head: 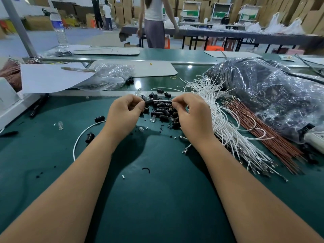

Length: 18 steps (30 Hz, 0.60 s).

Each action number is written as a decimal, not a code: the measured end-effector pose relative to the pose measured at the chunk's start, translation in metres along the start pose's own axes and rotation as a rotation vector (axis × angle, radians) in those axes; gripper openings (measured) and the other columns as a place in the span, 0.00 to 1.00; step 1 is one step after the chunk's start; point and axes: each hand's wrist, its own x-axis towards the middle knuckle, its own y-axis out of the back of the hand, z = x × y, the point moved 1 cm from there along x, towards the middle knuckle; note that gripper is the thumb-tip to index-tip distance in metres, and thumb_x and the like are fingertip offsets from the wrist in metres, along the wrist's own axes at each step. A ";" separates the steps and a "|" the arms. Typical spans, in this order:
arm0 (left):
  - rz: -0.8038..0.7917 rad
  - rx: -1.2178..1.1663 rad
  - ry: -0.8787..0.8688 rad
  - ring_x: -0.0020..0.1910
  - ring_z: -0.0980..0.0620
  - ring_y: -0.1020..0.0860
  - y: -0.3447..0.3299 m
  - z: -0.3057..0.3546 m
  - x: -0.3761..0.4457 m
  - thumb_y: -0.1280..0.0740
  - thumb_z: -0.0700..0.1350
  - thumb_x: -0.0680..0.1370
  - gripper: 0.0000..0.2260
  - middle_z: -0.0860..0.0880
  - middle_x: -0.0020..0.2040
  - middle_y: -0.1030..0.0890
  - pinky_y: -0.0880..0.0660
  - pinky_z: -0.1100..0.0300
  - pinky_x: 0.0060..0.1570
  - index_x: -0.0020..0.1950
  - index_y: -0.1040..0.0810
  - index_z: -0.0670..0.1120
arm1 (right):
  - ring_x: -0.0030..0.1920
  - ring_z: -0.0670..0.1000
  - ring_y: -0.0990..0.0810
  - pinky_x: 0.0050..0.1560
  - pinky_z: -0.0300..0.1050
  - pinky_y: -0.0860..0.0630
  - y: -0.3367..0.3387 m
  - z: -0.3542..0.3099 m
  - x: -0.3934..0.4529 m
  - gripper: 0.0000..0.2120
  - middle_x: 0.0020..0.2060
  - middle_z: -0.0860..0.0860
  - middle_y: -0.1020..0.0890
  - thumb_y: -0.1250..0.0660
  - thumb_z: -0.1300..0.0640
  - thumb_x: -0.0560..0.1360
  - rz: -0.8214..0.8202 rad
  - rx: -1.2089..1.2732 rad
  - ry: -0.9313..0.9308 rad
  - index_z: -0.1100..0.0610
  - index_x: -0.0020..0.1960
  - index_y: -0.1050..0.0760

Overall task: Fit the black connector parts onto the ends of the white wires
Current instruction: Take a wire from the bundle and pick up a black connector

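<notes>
My left hand (124,111) pinches a black connector part (149,102) above a pile of loose black connector parts (163,112) on the green table. My right hand (191,113) pinches a white wire (162,101) whose end meets that connector. A thick bundle of white wires (222,120) lies just right of my right hand. One white wire with a black connector on it (84,135) curves on the table to the left, beside another loose connector (99,118).
Reddish-brown wires (263,132) lie right of the white bundle. A big clear bag of black parts (273,95) fills the right side; a smaller bag (108,76) and paper sheet (52,78) sit at back left. Small clear bulbs (60,125) and debris are scattered. A person stands behind the table.
</notes>
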 end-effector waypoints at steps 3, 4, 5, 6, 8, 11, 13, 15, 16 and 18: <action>-0.014 0.026 -0.008 0.29 0.65 0.28 0.001 0.000 0.000 0.34 0.41 0.79 0.04 0.52 0.36 0.21 0.33 0.76 0.33 0.45 0.22 0.47 | 0.43 0.47 0.24 0.47 0.40 0.26 0.000 -0.002 0.000 0.03 0.40 0.47 0.20 0.32 0.63 0.76 -0.019 0.070 -0.037 0.61 0.46 0.19; -0.019 0.030 -0.010 0.29 0.65 0.28 0.001 0.000 0.000 0.33 0.40 0.78 0.03 0.51 0.36 0.21 0.33 0.76 0.33 0.45 0.22 0.47 | 0.42 0.47 0.24 0.46 0.38 0.27 0.000 -0.002 0.000 0.03 0.40 0.48 0.20 0.32 0.63 0.76 -0.024 0.094 -0.052 0.61 0.46 0.19; -0.023 0.032 -0.013 0.30 0.65 0.27 0.001 0.000 0.000 0.33 0.40 0.78 0.03 0.51 0.36 0.21 0.32 0.76 0.34 0.46 0.22 0.47 | 0.41 0.47 0.24 0.45 0.37 0.27 0.000 -0.002 0.001 0.03 0.39 0.48 0.20 0.32 0.63 0.76 -0.027 0.121 -0.069 0.60 0.46 0.19; -0.027 0.034 -0.019 0.31 0.65 0.27 0.001 0.001 -0.001 0.33 0.40 0.78 0.03 0.52 0.36 0.21 0.32 0.76 0.34 0.46 0.22 0.47 | 0.40 0.46 0.24 0.44 0.36 0.26 0.001 -0.003 0.001 0.03 0.39 0.49 0.19 0.32 0.63 0.76 -0.028 0.149 -0.091 0.60 0.46 0.19; -0.035 0.042 -0.040 0.34 0.63 0.25 0.000 0.003 -0.002 0.33 0.39 0.78 0.04 0.51 0.37 0.20 0.29 0.73 0.37 0.46 0.22 0.47 | 0.40 0.45 0.22 0.45 0.36 0.24 0.003 -0.002 0.001 0.03 0.39 0.49 0.18 0.31 0.64 0.75 -0.028 0.203 -0.135 0.59 0.47 0.19; -0.042 0.075 -0.079 0.40 0.54 0.22 -0.003 0.007 -0.004 0.32 0.39 0.77 0.04 0.51 0.40 0.19 0.26 0.67 0.43 0.46 0.22 0.48 | 0.40 0.43 0.22 0.45 0.36 0.23 0.004 -0.003 0.001 0.04 0.40 0.49 0.18 0.30 0.66 0.74 -0.030 0.246 -0.159 0.58 0.46 0.18; -0.042 0.109 -0.114 0.41 0.52 0.21 -0.006 0.010 -0.005 0.32 0.39 0.77 0.03 0.50 0.41 0.19 0.24 0.64 0.45 0.47 0.21 0.46 | 0.39 0.43 0.22 0.45 0.35 0.24 0.003 -0.004 0.001 0.04 0.39 0.48 0.18 0.29 0.65 0.73 -0.041 0.245 -0.158 0.58 0.46 0.18; -0.041 0.115 -0.144 0.42 0.51 0.20 -0.009 0.013 -0.006 0.32 0.38 0.77 0.03 0.48 0.41 0.18 0.24 0.61 0.46 0.48 0.20 0.44 | 0.38 0.42 0.22 0.43 0.34 0.25 0.001 -0.005 0.000 0.04 0.37 0.46 0.19 0.29 0.64 0.73 -0.056 0.246 -0.158 0.57 0.45 0.18; -0.043 0.109 -0.156 0.41 0.51 0.21 -0.010 0.014 -0.007 0.32 0.37 0.77 0.03 0.47 0.41 0.18 0.25 0.61 0.46 0.48 0.21 0.43 | 0.37 0.41 0.22 0.42 0.33 0.25 0.001 -0.006 0.000 0.04 0.36 0.45 0.19 0.29 0.64 0.73 -0.062 0.250 -0.160 0.56 0.44 0.19; -0.038 0.112 -0.171 0.38 0.51 0.23 -0.010 0.015 -0.008 0.33 0.37 0.77 0.03 0.46 0.39 0.19 0.27 0.64 0.42 0.47 0.21 0.43 | 0.35 0.39 0.23 0.41 0.31 0.26 0.000 -0.006 0.000 0.04 0.35 0.43 0.20 0.28 0.63 0.73 -0.059 0.273 -0.174 0.55 0.43 0.19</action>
